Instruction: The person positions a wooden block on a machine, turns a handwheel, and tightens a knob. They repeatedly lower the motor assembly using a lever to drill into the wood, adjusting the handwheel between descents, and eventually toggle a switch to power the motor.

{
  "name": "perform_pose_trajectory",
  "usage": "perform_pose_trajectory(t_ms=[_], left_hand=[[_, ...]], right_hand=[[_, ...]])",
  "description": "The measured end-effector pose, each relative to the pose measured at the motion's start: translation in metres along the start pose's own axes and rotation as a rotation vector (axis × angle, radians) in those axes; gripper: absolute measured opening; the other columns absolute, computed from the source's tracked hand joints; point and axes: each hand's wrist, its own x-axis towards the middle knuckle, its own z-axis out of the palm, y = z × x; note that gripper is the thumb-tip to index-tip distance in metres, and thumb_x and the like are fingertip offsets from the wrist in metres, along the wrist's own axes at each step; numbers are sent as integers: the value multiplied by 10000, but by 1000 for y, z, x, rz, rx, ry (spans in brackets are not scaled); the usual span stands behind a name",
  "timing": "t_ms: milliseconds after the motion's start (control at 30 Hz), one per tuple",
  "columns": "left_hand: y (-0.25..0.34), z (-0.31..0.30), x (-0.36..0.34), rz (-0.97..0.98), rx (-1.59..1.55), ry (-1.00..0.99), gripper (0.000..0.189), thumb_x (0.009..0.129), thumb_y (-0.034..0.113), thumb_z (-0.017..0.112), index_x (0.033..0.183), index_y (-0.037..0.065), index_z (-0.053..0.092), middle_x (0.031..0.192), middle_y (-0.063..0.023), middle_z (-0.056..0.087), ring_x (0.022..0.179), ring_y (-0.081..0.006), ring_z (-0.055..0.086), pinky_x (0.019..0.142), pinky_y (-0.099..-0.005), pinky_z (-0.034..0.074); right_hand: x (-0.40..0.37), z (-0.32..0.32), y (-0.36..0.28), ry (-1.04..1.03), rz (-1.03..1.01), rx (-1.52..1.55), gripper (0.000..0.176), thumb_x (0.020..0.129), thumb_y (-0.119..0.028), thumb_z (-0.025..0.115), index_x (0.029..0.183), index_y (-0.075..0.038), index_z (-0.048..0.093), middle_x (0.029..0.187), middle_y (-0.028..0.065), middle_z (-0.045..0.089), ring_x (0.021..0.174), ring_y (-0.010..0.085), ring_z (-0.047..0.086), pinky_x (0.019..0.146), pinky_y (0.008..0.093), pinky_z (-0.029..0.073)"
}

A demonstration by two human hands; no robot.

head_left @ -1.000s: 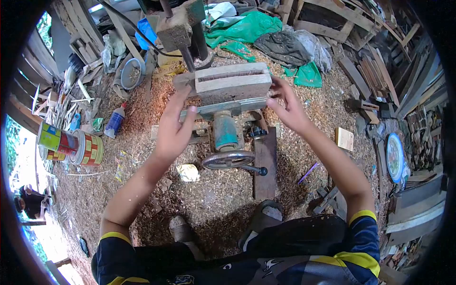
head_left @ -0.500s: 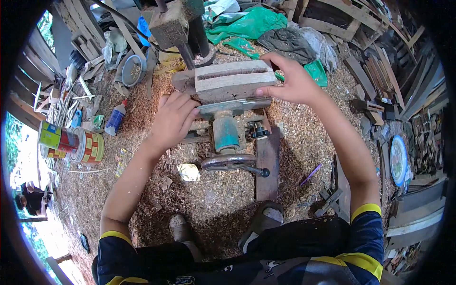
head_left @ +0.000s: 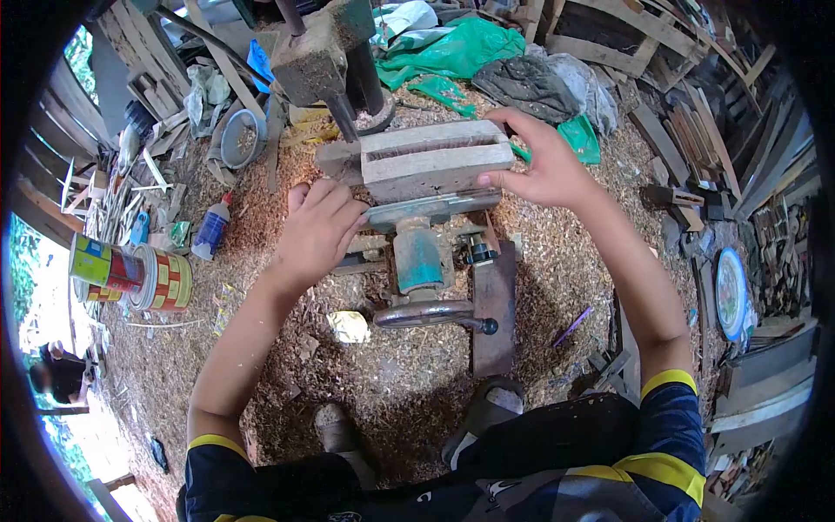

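A wooden block (head_left: 439, 179) with a long slot along its top sits against the metal jaw (head_left: 435, 207) of a vise-like machine carriage. My right hand (head_left: 544, 165) grips the block's right end, thumb on the near face and fingers behind. At the carriage's left end my left hand (head_left: 320, 228) is closed with fingers curled; what lies under them is hidden, and its thumb rests by the jaw. Behind the block's left end, a tool head (head_left: 322, 52) has a bit (head_left: 343, 117) pointing down. Below the jaw are a teal cylinder (head_left: 418, 259) and a handwheel (head_left: 424, 314).
Wood shavings (head_left: 383, 374) cover the floor. At left stand stacked paint cans (head_left: 161, 277), a bottle (head_left: 210, 228) and a bucket (head_left: 243, 139). Green plastic sheeting (head_left: 470, 48) lies behind. Scrap wood (head_left: 687, 139) is piled at right. Another person (head_left: 61, 374) is far left.
The slotted block and carriage have shifted slightly right relative to the bit, with my right hand still on the block. The whole view has also dropped a little.
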Motion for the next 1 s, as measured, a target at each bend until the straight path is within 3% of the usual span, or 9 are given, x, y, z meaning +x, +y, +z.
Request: perform_pose_trajectory(t_ms=[400, 467, 533, 567, 600, 633, 700, 800, 1000], left_hand=[[-4, -3, -4, -63, -94, 37, 173, 968, 230, 704, 1101, 124, 678, 1126, -66, 633, 1185, -292, 563, 1024, -476, 376], [-17, 6, -11, -293, -168, 290, 279, 987, 242, 694, 1208, 76, 653, 1183, -112, 643, 1203, -343, 556, 1070, -500, 376], [-21, 2, 1, -337, -127, 376, 342, 998, 253, 686, 1259, 37, 638, 1213, -155, 651, 1224, -362, 563, 1078, -523, 377], [-23, 1, 8, -381, -87, 465, 405, 1009, 264, 678, 1310, -1, 622, 1244, -198, 660, 1246, -382, 569, 1087, -545, 378], [-30, 3, 9, -405, -126, 396, 493, 994, 318, 706, 1370, 10, 621, 1328, -210, 658, 1306, -405, 550, 1133, -562, 359], [-31, 5, 10, -406, -126, 396, 493, 994, 318, 706, 1370, 10, 621, 1328, -210, 658, 1306, -405, 550, 1133, -562, 359], [-33, 6, 13, -381, -88, 235, 497, 973, 331, 724, 1395, 81, 643, 1360, -162, 670, 1316, -375, 564, 1134, -550, 363], [-44, 7, 17, -460, -144, 165, 471, 948, 329, 745, 1379, 154, 675, 1333, -110, 695, 1308, -346, 582, 1156, -533, 344], [-51, 3, 15, -386, -54, 177, 420, 954, 294, 729, 1354, 172, 694, 1284, -101, 719, 1299, -337, 593, 1170, -517, 314]], right_hand=[[-8, 6, 11, 20, 38, 72, 774, 782, -357, 943, 1384, -25, 587, 1350, 187, 663, 1281, 345, 642, 1098, 432, 490], [-11, 12, 15, 23, 72, 126, 797, 779, -355, 947, 1403, -32, 570, 1362, 188, 654, 1287, 352, 637, 1102, 433, 488], [-11, 15, 12, 19, 101, 181, 820, 777, -353, 951, 1422, -40, 554, 1374, 189, 645, 1293, 359, 632, 1107, 434, 485], [-10, 17, 7, 22, 133, 185, 833, 770, -303, 960, 1436, -50, 530, 1350, 163, 651, 1293, 292, 620, 1107, 414, 480], [-10, 17, 4, 24, 167, 189, 851, 762, -253, 969, 1451, -60, 507, 1326, 137, 658, 1294, 225, 608, 1107, 395, 474], [-11, 17, 6, 24, 167, 189, 851, 762, -253, 969, 1451, -60, 507, 1326, 137, 658, 1294, 225, 608, 1107, 395, 474], [-10, 17, 9, 12, 154, 164, 839, 760, -338, 963, 1427, -55, 538, 1349, 193, 650, 1276, 355, 640, 1087, 437, 499], [-5, 9, 2, -36, 134, 113, 814, 758, -325, 962, 1399, -47, 543, 1299, 196, 673, 1230, 351, 665, 1052, 438, 515], [-5, 5, 0, -16, 92, 113, 793, 767, -314, 955, 1384, -32, 545, 1240, 183, 687, 1159, 361, 688, 1024, 442, 523]])
